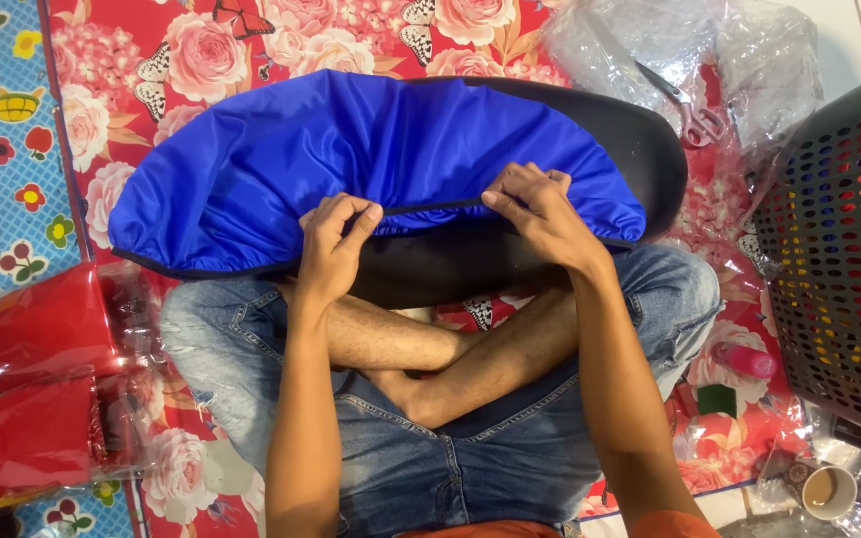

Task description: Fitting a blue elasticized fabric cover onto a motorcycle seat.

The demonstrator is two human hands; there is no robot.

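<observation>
Person seated cross-legged, bare shins crossed below the forearms. Both arms reach forward, elbows near the knees, wrists slightly bent. Left hand (336, 234): fingers curled inward, thumb and forefinger pinched closed. Right hand (535, 204): knuckles up, fingers folded under, thumb pressing in a closed pinch. Hands level with each other, apart, not touching.

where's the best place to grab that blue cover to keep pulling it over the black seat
Grip the blue cover by its dark elastic hem, coming from the near side, probably where the left hand and right hand pinch it. The hem is a firm edge; the rest is slippery cloth stretched over the black seat.
</observation>
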